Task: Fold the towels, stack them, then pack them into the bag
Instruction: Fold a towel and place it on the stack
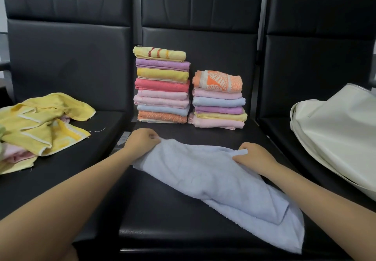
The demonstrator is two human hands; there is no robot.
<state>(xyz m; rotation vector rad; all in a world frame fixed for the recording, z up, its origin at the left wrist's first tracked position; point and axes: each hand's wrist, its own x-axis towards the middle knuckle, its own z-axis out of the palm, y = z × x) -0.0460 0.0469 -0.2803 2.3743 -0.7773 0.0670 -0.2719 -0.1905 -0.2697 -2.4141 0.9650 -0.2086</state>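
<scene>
1. Pinching the far edge of the pale blue towel (213, 181), left hand (142, 141) and right hand (251, 155) sit apart
2. Towel trails toward the near right, apparently half-crumpled, on the middle seat (162, 209)

A single wide-angle view from the person's head looks forward and down over a row of three black seats (183, 209), close enough that both forearms run in from the bottom edge. The middle seat lies straight ahead, its backrest filling the top, with the neighbouring seats cut by the side edges.
</scene>
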